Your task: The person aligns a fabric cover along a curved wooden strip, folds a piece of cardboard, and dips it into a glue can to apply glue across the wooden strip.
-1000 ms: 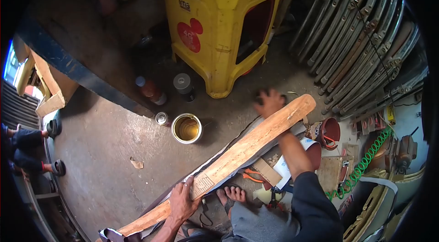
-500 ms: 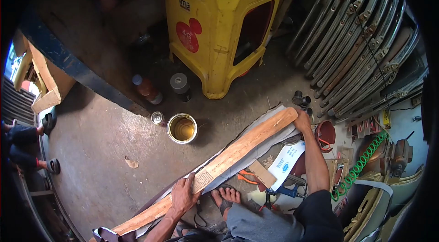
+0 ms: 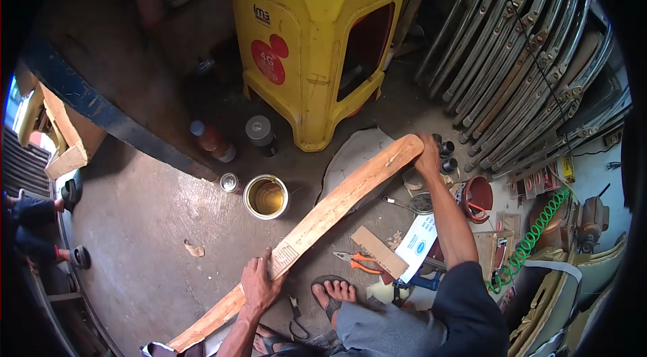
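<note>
A long wooden board (image 3: 344, 205) with a rounded upper end and a printed patch slants across the middle of the view. My right hand (image 3: 426, 155) grips it at the rounded end. Lower down, my left hand (image 3: 261, 284) is closed round its edge beside the printed patch. Grey cloth (image 3: 347, 161) shows on the floor behind the upper part of the board. Dark fabric (image 3: 158, 349) lies at the board's lower end, partly cut off by the frame. Left of the board stands an open can (image 3: 265, 196) with yellowish contents.
Pliers (image 3: 360, 262) with orange handles and a cardboard strip (image 3: 379, 251) lie near my foot. A yellow stool (image 3: 317, 53) stands ahead. Metal chair frames (image 3: 519, 53) are stacked at right, near a green coiled hose (image 3: 532, 242). Another person's legs (image 3: 34, 229) show at far left.
The board's rounded end has moved up and slightly left, making it steeper. The cloth that ran beneath it has shifted, uncovering the pliers and nearby floor. Both hands still hold the board.
</note>
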Demonstrator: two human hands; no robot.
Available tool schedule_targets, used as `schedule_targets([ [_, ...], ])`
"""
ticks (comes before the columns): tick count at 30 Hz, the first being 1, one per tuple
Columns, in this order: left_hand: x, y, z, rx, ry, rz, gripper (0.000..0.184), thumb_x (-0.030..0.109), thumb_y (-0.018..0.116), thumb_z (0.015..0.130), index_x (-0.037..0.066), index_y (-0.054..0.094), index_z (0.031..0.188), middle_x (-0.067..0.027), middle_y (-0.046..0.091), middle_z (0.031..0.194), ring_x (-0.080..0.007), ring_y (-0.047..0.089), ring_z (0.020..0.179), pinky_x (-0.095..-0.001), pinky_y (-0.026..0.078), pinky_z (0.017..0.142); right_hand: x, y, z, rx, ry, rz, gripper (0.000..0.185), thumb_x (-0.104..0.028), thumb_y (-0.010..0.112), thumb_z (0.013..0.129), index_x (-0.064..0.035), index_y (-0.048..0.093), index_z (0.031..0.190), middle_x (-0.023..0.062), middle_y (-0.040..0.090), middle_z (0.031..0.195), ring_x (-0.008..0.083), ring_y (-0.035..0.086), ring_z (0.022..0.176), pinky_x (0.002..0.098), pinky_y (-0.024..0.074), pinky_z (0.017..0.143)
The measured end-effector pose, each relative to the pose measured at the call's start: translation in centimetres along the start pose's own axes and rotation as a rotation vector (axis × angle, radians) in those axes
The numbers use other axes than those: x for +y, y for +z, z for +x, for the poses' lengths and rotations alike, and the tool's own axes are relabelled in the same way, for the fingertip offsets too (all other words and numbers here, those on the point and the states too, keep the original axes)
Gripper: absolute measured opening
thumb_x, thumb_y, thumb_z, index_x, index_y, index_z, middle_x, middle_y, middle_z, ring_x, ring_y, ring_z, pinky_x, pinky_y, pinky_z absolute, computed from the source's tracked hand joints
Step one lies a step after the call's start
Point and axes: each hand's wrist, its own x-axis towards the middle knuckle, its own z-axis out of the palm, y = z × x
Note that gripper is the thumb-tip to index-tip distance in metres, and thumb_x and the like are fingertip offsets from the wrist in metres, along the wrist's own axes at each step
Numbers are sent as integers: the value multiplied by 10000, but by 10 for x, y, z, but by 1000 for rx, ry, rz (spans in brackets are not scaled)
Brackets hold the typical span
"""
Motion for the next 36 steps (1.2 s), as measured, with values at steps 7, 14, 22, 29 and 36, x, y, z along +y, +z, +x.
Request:
schedule_targets([
  [7, -7, 13, 8, -82, -36, 29, 744, 295, 835, 789, 75, 533, 1432, -189, 635, 1066, -409, 629, 987, -492, 518, 865, -9, -30, -42, -479, 289, 776, 731, -101, 721, 826, -45, 461, 1507, 236, 570, 1436, 359, 555, 1339, 399, 450, 1094],
  [14, -8, 14, 14, -81, -64, 10, 758, 302, 843, 779, 60, 529, 1425, -208, 638, 1090, -419, 631, 1004, -490, 522, 876, 3, -63, -60, -303, 159, -134, 790, -202, 804, 749, -79, 511, 1472, 232, 567, 1333, 402, 571, 1241, 449, 467, 1068],
  [22, -8, 28, 17, -157, -95, 6, 769, 285, 852, 756, 72, 529, 1421, -220, 643, 1112, -432, 638, 1016, -501, 525, 886, -116, -39, -103, -485, 731, 503, 601, -289, 726, 912, 48, 500, 1355, 220, 739, 910, 239, 732, 609, 333, 567, 523],
  [29, -6, 28, 16, -119, -125, 43, 773, 284, 857, 750, 73, 521, 1413, -226, 622, 1189, -439, 639, 1022, -507, 530, 884, -72, 27, -103, -132, 671, 663, 451, -71, 702, 859, 6, 550, 1276, 230, 731, 952, 292, 744, 714, 416, 581, 619],
  [36, -21, 50, 9, 6, 1, 98, 777, 240, 864, 739, 35, 513, 1400, -208, 544, 1391, -415, 562, 1210, -490, 478, 993, 18, 28, -120, -148, 766, 176, 311, -93, 659, 880, -14, 609, 1176, 179, 677, 997, 307, 707, 861, 434, 566, 778],
])
